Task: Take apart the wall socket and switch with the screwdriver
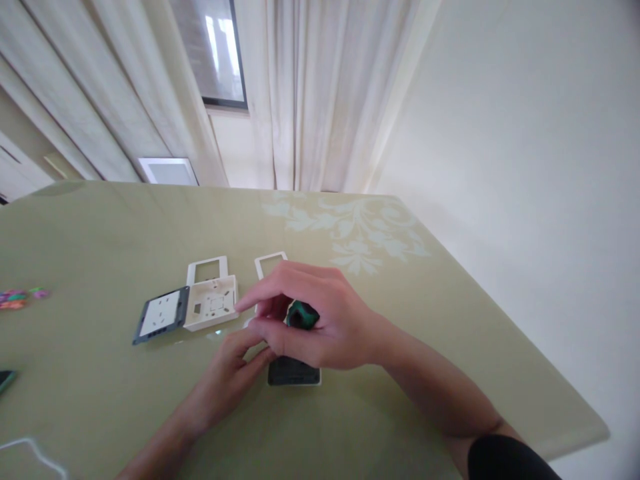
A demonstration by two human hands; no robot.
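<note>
My right hand [320,313] is closed around a screwdriver, its green and black handle [302,315] pointing up toward me; the shaft and tip are hidden. Beneath that hand lies a dark panel with a pale edge [295,373], mostly covered. My left hand [235,367] has thumb and forefinger pinched together by the panel's upper left side, close under the right thumb. What these left fingers hold, if anything, is hidden. To the left sit an open white wall box [213,303] and a socket panel with a dark grey frame and white face [161,315], leaning against it.
Behind the box lies a white rectangular frame [223,267]; another white frame [270,256] is partly behind my right hand. Small colourful items [15,298], a dark object [6,379] and a white cable [35,445] are at the left. A wall borders the table [425,280] on the right.
</note>
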